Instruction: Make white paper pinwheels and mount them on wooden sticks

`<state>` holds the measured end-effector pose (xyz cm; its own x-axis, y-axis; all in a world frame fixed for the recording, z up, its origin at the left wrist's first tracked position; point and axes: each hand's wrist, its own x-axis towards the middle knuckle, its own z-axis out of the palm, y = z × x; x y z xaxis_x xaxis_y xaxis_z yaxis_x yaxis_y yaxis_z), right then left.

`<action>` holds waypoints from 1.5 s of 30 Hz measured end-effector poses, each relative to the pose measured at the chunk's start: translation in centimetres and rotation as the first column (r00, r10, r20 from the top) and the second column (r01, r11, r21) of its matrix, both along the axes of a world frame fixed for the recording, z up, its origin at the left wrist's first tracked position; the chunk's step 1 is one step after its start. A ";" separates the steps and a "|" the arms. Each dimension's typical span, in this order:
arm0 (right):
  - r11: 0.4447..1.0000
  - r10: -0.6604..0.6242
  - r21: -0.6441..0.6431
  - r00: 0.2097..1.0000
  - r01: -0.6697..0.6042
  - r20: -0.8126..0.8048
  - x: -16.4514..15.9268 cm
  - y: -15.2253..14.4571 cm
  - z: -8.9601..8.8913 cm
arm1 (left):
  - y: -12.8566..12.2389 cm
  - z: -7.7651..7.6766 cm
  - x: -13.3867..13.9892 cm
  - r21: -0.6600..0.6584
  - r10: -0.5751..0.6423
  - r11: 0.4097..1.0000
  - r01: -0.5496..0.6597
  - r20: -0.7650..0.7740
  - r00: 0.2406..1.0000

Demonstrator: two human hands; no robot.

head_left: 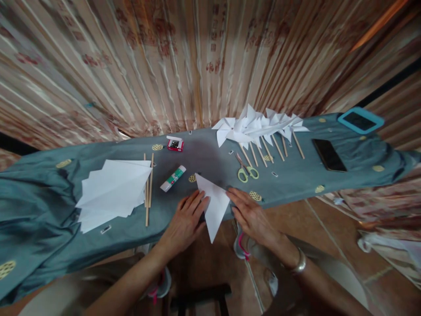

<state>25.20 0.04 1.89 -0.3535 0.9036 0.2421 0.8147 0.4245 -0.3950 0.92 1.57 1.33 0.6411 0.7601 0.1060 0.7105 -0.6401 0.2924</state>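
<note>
folded sheet [216,202] was smooth matt paper, pinwheels [243,130] were paper on bare wooden sticks [298,145], scissors [244,166] had metal blades [239,159] and plastic handles [247,169], glue stick [173,178] was smooth plastic, tablecloth [207,153] was matt cloth, bracelet [300,261] was polished metal

the folded paper [215,204] is between the glue stick [173,178], left, and the scissors [245,171], right.

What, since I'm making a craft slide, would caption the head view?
Left hand and right hand touch folded paper near scissors and white pinwheels.
</note>
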 end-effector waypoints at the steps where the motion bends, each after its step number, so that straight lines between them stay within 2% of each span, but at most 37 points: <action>1: 1.000 -0.018 -0.012 1.000 0.018 -0.013 -0.2 0.2 -0.1 | 0.1 0.1 0.0 -0.022 -0.002 1.000 0.002 0.020 1.000; 5: 0.997 -0.069 -0.043 0.997 0.067 -0.044 -1.1 1.0 0.4 | 0.0 0.0 -0.1 -0.065 -0.003 0.998 0.006 0.056 0.998; 9: 0.988 -0.135 -0.100 0.977 0.120 -0.165 -1.1 1.5 1.1 | -0.1 -0.7 0.2 -0.019 -0.012 1.000 0.012 0.018 1.000; 13: 0.950 -0.270 -0.254 0.884 0.180 -0.382 -0.5 1.8 0.6 | 0.2 -0.6 -0.1 0.010 -0.030 1.000 0.029 0.014 0.999; 17: 0.914 -0.353 -0.372 0.772 0.163 -0.529 -0.5 2.4 -0.8 | 1.0 0.2 -0.5 -0.032 -0.038 0.999 0.040 0.060 0.997; 21: 0.916 -0.351 -0.368 0.768 0.162 -0.536 -1.0 3.4 -1.3 | 2.5 0.2 -0.3 0.002 0.023 1.000 -0.023 0.032 0.999; 25: 0.908 -0.391 -0.344 0.779 0.240 -0.490 -1.3 4.8 -1.1 | 4.2 -0.2 0.3 0.051 0.064 0.997 -0.062 -0.043 0.997; 27: 0.914 -0.390 -0.292 0.809 0.282 -0.439 -1.4 5.4 -0.7 | 4.8 -0.3 0.5 0.054 0.065 0.997 -0.062 -0.059 0.996; 30: 0.960 -0.278 -0.046 0.917 0.277 -0.286 -2.1 5.6 0.4 | 5.2 -0.3 0.7 0.056 0.075 0.996 -0.071 -0.074 0.994; 32: 0.993 -0.099 0.052 0.978 0.110 -0.182 -2.9 5.2 1.1 | 5.2 -0.3 0.8 0.049 0.073 0.996 -0.069 -0.077 0.994; 34: 0.995 0.096 0.021 0.988 -0.094 -0.119 -3.7 4.4 1.5 | 5.1 -0.2 0.7 0.044 0.068 0.997 -0.065 -0.074 0.995; 36: 0.981 0.188 -0.035 0.979 -0.192 -0.078 -4.1 3.2 1.5 | 5.2 -0.2 0.7 0.046 0.070 0.997 -0.067 -0.075 0.995; 41: 0.953 0.260 -0.163 0.966 -0.256 0.004 -2.9 0.5 1.0 | 5.2 -0.3 0.6 0.045 0.064 0.997 -0.060 -0.093 0.994; 45: 0.934 0.350 -0.105 0.935 -0.342 0.062 -2.3 -0.4 0.6 | 5.2 -0.2 0.7 0.035 0.062 0.998 -0.058 -0.107 0.992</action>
<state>22.94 -0.32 2.53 -0.6626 0.7388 0.1231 0.6538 0.6507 -0.3862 1.63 6.81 1.10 0.6033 0.7950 0.0634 0.7742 -0.6029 0.1928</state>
